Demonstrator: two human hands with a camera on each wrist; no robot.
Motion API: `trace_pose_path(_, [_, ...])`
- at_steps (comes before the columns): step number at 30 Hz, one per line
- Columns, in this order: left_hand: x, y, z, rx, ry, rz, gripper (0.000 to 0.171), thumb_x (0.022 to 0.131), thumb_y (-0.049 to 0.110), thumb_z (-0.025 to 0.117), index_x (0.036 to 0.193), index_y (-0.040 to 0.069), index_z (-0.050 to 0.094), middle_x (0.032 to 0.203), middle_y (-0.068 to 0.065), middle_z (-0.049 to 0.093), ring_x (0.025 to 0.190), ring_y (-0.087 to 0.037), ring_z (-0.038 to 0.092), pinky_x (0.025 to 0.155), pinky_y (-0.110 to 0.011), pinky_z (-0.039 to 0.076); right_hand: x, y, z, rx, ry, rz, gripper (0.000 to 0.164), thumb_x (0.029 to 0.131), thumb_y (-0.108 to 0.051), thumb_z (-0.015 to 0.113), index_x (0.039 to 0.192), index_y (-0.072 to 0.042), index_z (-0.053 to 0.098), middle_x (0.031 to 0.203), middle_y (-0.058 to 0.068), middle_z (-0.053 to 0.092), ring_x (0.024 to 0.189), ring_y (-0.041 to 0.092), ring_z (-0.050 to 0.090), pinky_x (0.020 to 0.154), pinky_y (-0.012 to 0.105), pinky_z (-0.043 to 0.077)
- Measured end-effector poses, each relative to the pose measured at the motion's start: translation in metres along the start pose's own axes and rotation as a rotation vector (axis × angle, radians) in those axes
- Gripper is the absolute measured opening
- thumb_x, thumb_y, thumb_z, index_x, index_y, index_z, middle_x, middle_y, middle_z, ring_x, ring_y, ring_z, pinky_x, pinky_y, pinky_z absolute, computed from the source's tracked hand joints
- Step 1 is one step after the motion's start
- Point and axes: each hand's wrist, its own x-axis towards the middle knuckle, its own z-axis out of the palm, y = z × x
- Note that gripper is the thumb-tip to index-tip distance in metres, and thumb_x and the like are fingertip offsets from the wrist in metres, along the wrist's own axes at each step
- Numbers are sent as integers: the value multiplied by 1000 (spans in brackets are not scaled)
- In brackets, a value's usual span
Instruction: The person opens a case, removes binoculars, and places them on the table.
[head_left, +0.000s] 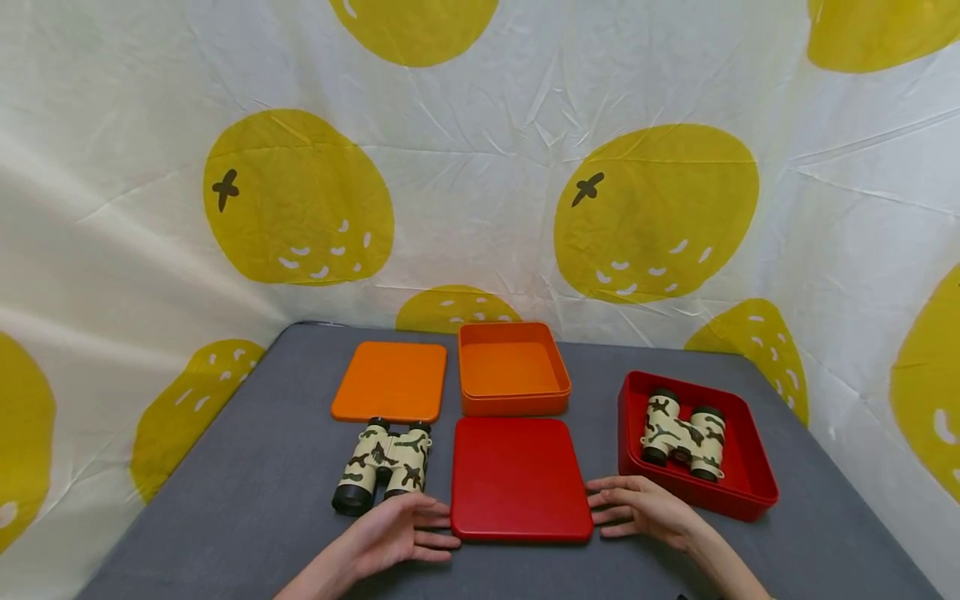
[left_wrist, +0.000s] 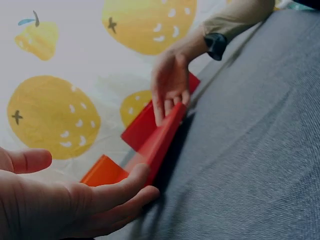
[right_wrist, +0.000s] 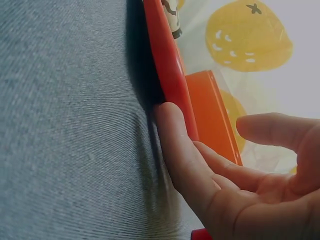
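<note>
A square red lid (head_left: 519, 479) lies level in front of me, top face up, with a dark shadow along its near edge in the right wrist view. My left hand (head_left: 401, 533) is at its left side, fingers extended and fingertips right at the edge. On the opposite side my right hand (head_left: 643, 510) has its fingertips at the lid's right edge, thumb held apart. Camouflage binoculars (head_left: 386, 462) lie just beyond the left hand. To the right stands a red box (head_left: 750, 446) holding a second pair of camouflage binoculars (head_left: 682, 435).
Behind the red lid is an open orange box (head_left: 515, 406), with a flat orange lid (head_left: 390, 381) to its left. All of it is on a grey cloth-covered table (head_left: 225, 500). A white curtain (head_left: 472, 208) with yellow fruit prints hangs along the back and sides.
</note>
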Motion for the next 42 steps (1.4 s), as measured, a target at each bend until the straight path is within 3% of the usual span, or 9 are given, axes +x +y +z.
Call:
trace_pose_path(5, [-6, 6, 1, 5, -42, -13, 59, 96, 26, 23, 136, -16, 10, 138, -37, 19, 123, -46, 37, 99, -53, 34, -2, -1, 1, -2, -13, -15, 54, 95, -18, 39, 132, 17, 23, 117, 13, 59, 101, 20, 61, 85, 38, 50])
trace_pose_path(14, [-8, 8, 0, 11, -49, -34, 63, 95, 29, 28, 138, -13, 7, 139, -38, 16, 123, -46, 37, 99, -53, 34, -8, -4, 3, 2, -38, -18, 52, 97, -18, 33, 133, 16, 21, 122, 19, 55, 107, 25, 59, 86, 41, 48])
trace_pose_path(20, [-10, 11, 2, 9, -36, -28, 62, 94, 30, 34, 138, -9, 13, 137, -34, 26, 120, -42, 43, 98, -53, 36, -20, -7, 0, -9, -43, -42, 47, 98, -18, 31, 133, 13, 27, 122, 19, 55, 108, 26, 58, 85, 41, 49])
trace_pose_path(31, [-7, 21, 16, 50, -43, 34, 56, 94, 29, 33, 137, -6, 23, 141, -27, 27, 117, -35, 48, 97, -49, 38, -49, -18, -11, -26, -10, -99, 36, 98, -18, 28, 127, -14, 49, 118, 3, 61, 106, 15, 59, 86, 31, 49])
trace_pose_path(36, [1, 23, 21, 58, -35, 81, 52, 95, 26, 35, 135, -6, 29, 139, -24, 33, 116, -34, 49, 98, -46, 39, -59, -21, -18, -40, 0, -120, 37, 98, -17, 27, 130, -11, 45, 118, 0, 61, 107, 13, 58, 87, 28, 48])
trace_pose_path(42, [12, 24, 33, 37, -31, 134, 52, 94, 25, 35, 136, -5, 27, 142, -24, 28, 121, -36, 45, 99, -43, 38, -70, -23, -25, -68, 12, -138, 37, 99, -16, 25, 130, -13, 45, 118, -4, 61, 108, 12, 58, 87, 27, 48])
